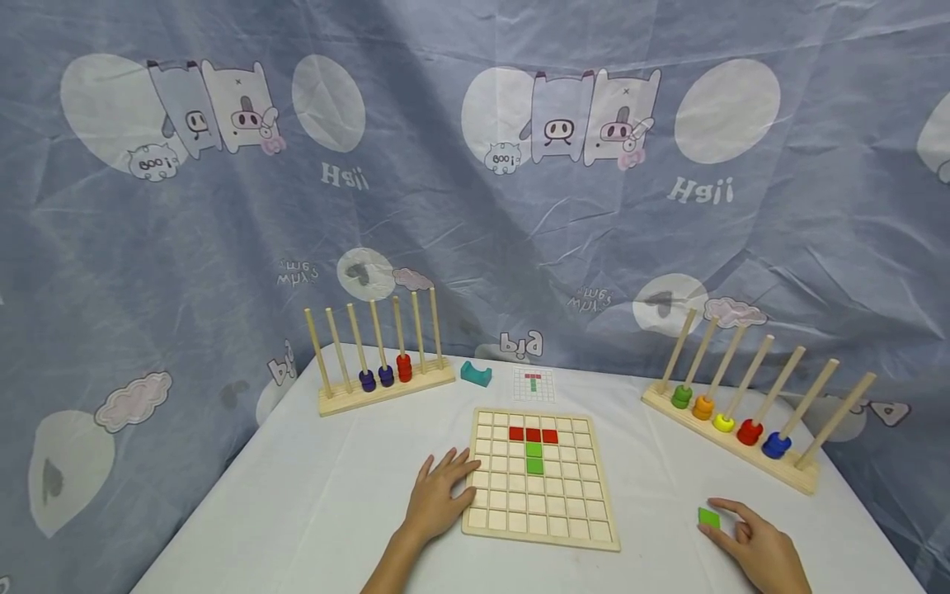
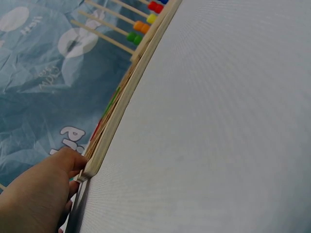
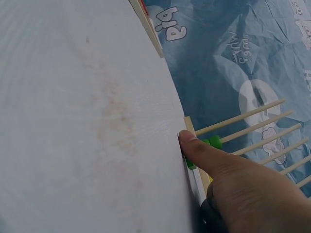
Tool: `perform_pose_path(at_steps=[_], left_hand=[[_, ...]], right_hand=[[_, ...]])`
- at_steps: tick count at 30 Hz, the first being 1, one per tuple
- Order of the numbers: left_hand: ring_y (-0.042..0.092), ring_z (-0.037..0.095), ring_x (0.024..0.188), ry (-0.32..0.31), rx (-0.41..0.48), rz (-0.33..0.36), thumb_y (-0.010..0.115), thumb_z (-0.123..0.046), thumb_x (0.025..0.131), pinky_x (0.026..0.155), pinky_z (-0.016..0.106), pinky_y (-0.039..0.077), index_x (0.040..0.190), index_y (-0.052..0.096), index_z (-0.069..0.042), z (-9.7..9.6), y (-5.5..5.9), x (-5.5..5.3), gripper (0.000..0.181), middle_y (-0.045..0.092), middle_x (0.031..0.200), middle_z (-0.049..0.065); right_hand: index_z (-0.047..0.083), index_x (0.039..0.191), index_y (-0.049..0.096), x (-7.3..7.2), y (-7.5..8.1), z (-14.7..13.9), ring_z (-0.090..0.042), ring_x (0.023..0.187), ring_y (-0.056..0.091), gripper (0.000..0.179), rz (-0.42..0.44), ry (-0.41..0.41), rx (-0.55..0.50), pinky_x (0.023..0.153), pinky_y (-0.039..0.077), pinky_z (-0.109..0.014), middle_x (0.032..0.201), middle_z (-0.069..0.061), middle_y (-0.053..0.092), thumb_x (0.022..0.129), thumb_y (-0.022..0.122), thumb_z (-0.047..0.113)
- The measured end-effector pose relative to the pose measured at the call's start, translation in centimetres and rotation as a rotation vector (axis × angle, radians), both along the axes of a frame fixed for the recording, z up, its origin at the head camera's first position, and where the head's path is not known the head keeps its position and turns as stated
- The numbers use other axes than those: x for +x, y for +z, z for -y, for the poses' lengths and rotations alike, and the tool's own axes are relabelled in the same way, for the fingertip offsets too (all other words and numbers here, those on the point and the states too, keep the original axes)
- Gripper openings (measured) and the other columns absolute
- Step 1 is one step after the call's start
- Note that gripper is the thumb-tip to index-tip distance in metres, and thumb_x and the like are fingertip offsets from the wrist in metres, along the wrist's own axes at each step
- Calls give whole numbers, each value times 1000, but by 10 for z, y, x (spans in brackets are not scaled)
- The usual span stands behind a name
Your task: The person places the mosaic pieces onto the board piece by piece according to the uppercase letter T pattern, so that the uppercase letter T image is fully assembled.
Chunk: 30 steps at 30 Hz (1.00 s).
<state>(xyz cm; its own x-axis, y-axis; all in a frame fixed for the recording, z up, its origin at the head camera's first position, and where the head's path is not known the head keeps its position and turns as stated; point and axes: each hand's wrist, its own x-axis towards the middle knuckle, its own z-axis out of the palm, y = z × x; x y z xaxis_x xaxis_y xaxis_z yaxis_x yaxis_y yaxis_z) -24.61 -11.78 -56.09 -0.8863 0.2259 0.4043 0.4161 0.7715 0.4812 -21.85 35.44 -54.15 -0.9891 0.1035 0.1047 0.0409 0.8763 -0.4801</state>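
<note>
My left hand (image 1: 439, 495) lies at the left side of a wooden grid board (image 1: 542, 540), thumb and fingertips touching its rim. In the left wrist view the same hand (image 2: 43, 189) meets the board's edge (image 2: 112, 131). Three red tiles (image 1: 533, 435) form a row on the board, with two green tiles (image 1: 534, 466) in a column beneath the middle one. To the right of the board, my right hand (image 1: 760, 544) pinches a loose green tile (image 1: 709, 518) between thumb and forefinger. The right wrist view shows the thumb (image 3: 192, 143) partly hiding that tile.
A small pattern card (image 1: 545, 394) with a red and green T lies behind the board, beside a teal curved block (image 1: 476, 374). Peg racks with coloured beads stand at back left (image 1: 386, 398) and right (image 1: 731, 437). A patterned curtain (image 1: 475, 231) hangs behind the white table (image 1: 312, 487).
</note>
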Motion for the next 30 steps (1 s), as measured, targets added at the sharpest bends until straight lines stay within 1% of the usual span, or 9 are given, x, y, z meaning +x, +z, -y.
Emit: perform_pose_path(at_steps=[6,19,24,30], left_hand=[[41,29,127,-2,8,6,61,-27,84,104,58,20,123,61,-19,-1,0,0,40,50,134,4],[40,27,128,4,-3,10,60,-29,85,105,56,19,124,60,-21,0,-1,-1,40,49,135,3],[40,27,128,3,-4,11,60,-29,85,105,56,19,124,60,-21,0,-1,-1,40,49,135,3],[40,27,128,5,-6,8,61,-29,84,105,56,20,124,60,-21,0,-1,0,40,49,135,2]], right_hand=[[-2,116,58,1,1,-1,-12,48,31,68,30,-15,-14,44,24,-25,55,3,35,77,66,53],[-1,113,61,2,1,0,-11,47,30,65,16,-7,-10,44,24,-24,54,3,33,78,66,53],[-1,112,60,1,1,-1,-11,47,30,66,26,-17,-16,44,23,-24,54,3,33,78,64,55],[-1,111,60,1,-1,-1,-12,47,32,63,28,-28,-29,44,24,-24,54,3,34,79,64,53]])
